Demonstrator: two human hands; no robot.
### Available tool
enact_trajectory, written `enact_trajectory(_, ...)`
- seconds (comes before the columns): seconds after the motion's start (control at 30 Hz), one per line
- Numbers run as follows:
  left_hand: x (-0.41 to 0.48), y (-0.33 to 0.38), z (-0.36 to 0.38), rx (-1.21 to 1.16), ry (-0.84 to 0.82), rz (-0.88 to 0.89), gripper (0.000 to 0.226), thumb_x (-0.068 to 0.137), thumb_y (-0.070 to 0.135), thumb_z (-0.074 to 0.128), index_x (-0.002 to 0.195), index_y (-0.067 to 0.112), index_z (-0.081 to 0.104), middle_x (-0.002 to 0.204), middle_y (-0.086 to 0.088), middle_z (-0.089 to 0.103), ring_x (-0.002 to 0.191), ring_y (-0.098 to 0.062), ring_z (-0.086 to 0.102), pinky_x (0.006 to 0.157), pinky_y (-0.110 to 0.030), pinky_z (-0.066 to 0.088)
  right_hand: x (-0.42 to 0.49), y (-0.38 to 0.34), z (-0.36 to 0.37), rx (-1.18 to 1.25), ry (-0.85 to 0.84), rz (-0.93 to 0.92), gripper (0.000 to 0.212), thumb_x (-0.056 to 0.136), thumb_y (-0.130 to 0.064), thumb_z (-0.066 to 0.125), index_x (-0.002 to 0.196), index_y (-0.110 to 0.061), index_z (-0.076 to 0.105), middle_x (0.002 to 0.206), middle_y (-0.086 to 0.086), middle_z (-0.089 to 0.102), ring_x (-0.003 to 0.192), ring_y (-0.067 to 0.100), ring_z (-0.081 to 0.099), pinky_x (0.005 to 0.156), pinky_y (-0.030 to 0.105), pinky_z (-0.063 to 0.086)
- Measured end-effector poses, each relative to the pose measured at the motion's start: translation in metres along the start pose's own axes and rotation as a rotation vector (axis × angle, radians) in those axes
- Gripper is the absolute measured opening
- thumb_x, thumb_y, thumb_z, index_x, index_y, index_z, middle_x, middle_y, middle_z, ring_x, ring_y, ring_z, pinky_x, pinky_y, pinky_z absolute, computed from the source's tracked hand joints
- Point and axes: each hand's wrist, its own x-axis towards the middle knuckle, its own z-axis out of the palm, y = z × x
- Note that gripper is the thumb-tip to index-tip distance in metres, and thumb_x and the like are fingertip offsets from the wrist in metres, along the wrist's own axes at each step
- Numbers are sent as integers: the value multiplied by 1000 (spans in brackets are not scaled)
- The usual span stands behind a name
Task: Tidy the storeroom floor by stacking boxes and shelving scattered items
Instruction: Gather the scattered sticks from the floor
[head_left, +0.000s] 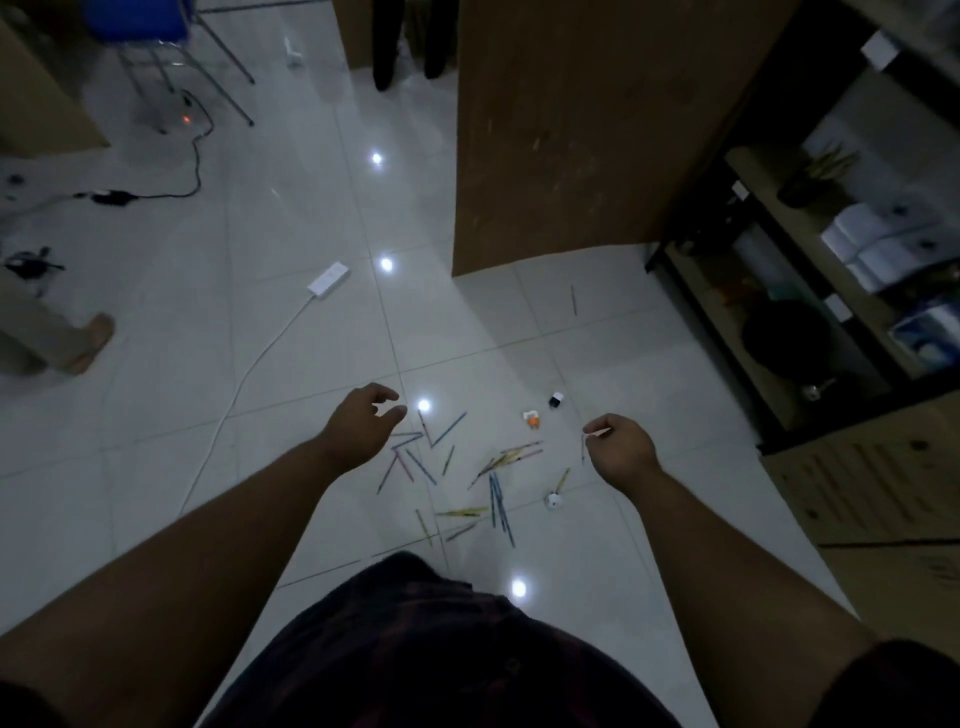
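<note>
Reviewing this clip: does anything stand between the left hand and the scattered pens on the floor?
Nothing visible does. The left hand, fingers relaxed, hangs over the nearest pens, with only bare floor tile around them. The right hand pinches a thin pen-like stick.

One wide-angle head-worn camera looks steeply down and forward from well above the tiled floor (156, 467), scattered pens (498, 493) near the frame's centre.

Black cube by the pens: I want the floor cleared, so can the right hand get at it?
Probably yes: bare floor lies between the right hand and the black cube, though that hand pinches a pen.
</note>
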Motion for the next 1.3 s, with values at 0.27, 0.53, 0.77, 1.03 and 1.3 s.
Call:
enact_trajectory(0.27, -14, -37, -3, 61, -83, 45, 34, 96, 34, 68, 124, 16, 64, 130, -9, 57, 118, -24, 57, 97, -33, 46, -54, 11, 33, 54, 17, 100, 17, 85, -13, 64, 95, -24, 72, 81, -4, 70, 77, 18, 66, 67, 23, 42)
enact_trajectory(0.53, 62, -57, -49, 127, -256, 186, 25, 92, 33, 72, 114, 24, 64, 125, -3, 59, 112, -18, 58, 97, -31, 46, -80, -25, 86, 158, 204, 272, 14, 85, -11, 65, 91, -23, 70, 62, -6, 62, 62, 15, 60, 61, 23, 40)
enact_trajectory(0.77, 103, -85, -84, 24, -368, 226, 20, 95, 23, 70, 113, 17, 66, 109, 3, 65, 94, -7, 62, 75, -19, 45, -107, -72, 163, 286, 267, 376, 15, 87, -5, 63, 91, -19, 67, 58, -3, 60, 52, 6, 55, 62, 22, 42)
enact_trajectory(1.03, 124, -109, -46, -26, -370, 217, 13, 92, 23, 72, 103, 24, 65, 113, 5, 66, 105, -18, 63, 88, -27, 44, -113, -71, 193, 299, 257, 407, 16, 88, -8, 63, 97, -20, 66, 62, -2, 62, 58, 12, 56, 62, 22, 42)
enact_trajectory(1.3, 141, -173, 76, 74, -347, 322, 17, 92, 19, 71, 108, 22, 65, 111, 3, 63, 101, -13, 59, 87, -27, 46, -54, 22, 266, 216, 208, 431, 17, 88, -13, 67, 102, -22, 65, 70, -7, 64, 68, 10, 61, 73, 30, 55)
